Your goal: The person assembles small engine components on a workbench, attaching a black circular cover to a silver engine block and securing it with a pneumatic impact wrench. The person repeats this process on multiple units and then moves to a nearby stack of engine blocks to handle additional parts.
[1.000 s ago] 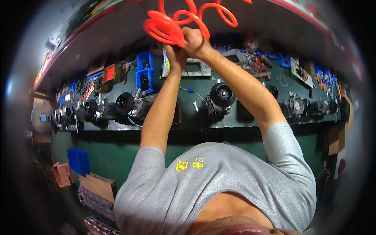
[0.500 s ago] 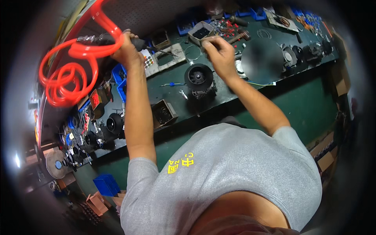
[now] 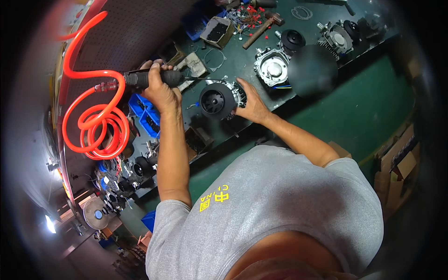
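My left hand (image 3: 161,88) is wrapped round a black air screwdriver (image 3: 135,80), with a coiled red hose (image 3: 119,112) joined to its rear end. The long thin bit points right, its tip close to the upper edge of a metal housing with a black fan wheel (image 3: 216,101). Whether the tip touches a screw is too small to tell. My right hand (image 3: 254,106) grips this fan unit from its right side, fingers at the back edge and thumb near the front. The unit is tilted, the finned wheel facing me.
A similar open metal housing (image 3: 272,69) stands to the right, with more units (image 3: 339,39) beyond. Behind are a hammer (image 3: 263,30), a box of small black parts (image 3: 217,31) and wires with red ends. Blue bins (image 3: 144,114) sit left. A round grey blur hides part of the bench.
My left hand has brought the screwdriver down and right to the fan unit. My right hand has moved from near the parts box to grip the unit, which is now turned and tilted.
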`<move>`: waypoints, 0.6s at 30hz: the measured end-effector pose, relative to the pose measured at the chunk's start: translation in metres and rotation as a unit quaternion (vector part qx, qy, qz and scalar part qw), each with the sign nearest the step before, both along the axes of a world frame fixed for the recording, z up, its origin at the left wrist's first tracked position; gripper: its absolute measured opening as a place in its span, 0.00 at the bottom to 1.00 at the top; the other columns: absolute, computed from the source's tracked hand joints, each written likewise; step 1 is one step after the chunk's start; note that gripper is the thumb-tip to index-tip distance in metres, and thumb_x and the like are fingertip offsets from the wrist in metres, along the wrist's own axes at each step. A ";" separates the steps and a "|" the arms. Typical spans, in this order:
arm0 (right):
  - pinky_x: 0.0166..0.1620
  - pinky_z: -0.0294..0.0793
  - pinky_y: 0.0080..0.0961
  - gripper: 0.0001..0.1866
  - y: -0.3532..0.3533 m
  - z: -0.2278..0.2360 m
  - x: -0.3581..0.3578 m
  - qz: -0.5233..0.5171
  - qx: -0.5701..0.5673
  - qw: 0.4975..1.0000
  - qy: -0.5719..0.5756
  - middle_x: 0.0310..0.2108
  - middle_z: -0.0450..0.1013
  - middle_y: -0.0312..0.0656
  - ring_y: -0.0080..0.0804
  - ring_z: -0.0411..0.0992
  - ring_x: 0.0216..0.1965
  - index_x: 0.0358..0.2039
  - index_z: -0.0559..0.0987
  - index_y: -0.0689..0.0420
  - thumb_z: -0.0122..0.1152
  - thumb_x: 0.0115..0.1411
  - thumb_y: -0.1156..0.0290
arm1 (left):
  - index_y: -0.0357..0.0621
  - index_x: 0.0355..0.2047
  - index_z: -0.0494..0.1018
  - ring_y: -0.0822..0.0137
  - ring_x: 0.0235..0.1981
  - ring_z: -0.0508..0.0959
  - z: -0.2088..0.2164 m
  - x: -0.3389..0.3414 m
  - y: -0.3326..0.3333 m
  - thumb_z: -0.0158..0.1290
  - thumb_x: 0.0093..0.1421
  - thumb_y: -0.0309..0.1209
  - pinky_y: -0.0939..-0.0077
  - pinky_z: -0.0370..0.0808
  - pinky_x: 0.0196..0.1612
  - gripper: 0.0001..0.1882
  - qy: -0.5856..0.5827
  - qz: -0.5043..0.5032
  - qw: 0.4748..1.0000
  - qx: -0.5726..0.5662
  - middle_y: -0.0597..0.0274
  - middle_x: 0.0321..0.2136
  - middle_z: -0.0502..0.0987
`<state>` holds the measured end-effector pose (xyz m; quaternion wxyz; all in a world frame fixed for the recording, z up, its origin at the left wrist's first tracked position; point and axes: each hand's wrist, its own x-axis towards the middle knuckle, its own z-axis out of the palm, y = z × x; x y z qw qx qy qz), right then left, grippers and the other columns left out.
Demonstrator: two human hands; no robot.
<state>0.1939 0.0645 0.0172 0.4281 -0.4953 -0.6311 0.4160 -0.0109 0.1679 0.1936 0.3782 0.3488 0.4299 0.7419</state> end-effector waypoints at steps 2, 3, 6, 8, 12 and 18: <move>0.73 0.58 0.47 0.58 0.002 -0.003 -0.003 0.016 -0.013 1.000 0.005 0.70 0.59 0.60 0.58 0.58 0.71 0.72 0.57 0.60 0.80 0.45 0.62 | 0.31 0.47 0.71 0.66 0.31 0.77 -0.005 0.001 0.002 0.55 0.62 0.21 0.68 0.80 0.38 0.14 0.023 0.008 1.000 0.002 0.52 0.33 0.79; 0.73 0.58 0.48 0.58 0.003 -0.004 -0.005 0.025 -0.020 0.999 0.007 0.70 0.59 0.59 0.59 0.57 0.71 0.72 0.57 0.60 0.81 0.45 0.61 | 0.31 0.47 0.72 0.66 0.31 0.77 -0.006 0.002 0.002 0.55 0.62 0.21 0.68 0.80 0.38 0.13 0.019 0.012 1.000 0.003 0.53 0.33 0.79; 0.73 0.59 0.49 0.58 0.005 -0.011 -0.009 0.022 -0.018 1.000 -0.002 0.70 0.59 0.59 0.59 0.57 0.71 0.72 0.57 0.59 0.81 0.44 0.63 | 0.32 0.46 0.72 0.66 0.30 0.78 -0.008 0.005 0.003 0.56 0.61 0.21 0.68 0.81 0.37 0.13 0.004 0.019 1.000 0.001 0.52 0.33 0.79; 0.73 0.59 0.49 0.58 0.005 -0.013 -0.011 0.026 -0.048 0.998 0.003 0.70 0.59 0.58 0.58 0.57 0.71 0.72 0.58 0.58 0.84 0.44 0.64 | 0.32 0.47 0.70 0.66 0.29 0.79 -0.011 0.002 0.003 0.56 0.61 0.20 0.69 0.83 0.37 0.14 -0.010 0.014 1.000 -0.007 0.50 0.33 0.79; 0.72 0.60 0.48 0.58 0.005 -0.016 -0.012 0.029 -0.055 0.998 0.015 0.70 0.60 0.56 0.57 0.58 0.71 0.71 0.59 0.57 0.85 0.44 0.63 | 0.33 0.48 0.69 0.66 0.31 0.79 -0.012 -0.001 0.000 0.55 0.62 0.21 0.68 0.83 0.38 0.15 -0.016 0.014 1.000 -0.012 0.50 0.35 0.78; 0.71 0.61 0.48 0.55 0.005 -0.014 -0.014 0.018 -0.035 0.999 0.015 0.69 0.61 0.56 0.58 0.60 0.69 0.69 0.61 0.58 0.84 0.44 0.64 | 0.34 0.48 0.70 0.66 0.32 0.78 -0.011 -0.005 -0.001 0.55 0.62 0.21 0.68 0.82 0.39 0.14 -0.008 0.019 1.000 -0.018 0.51 0.35 0.78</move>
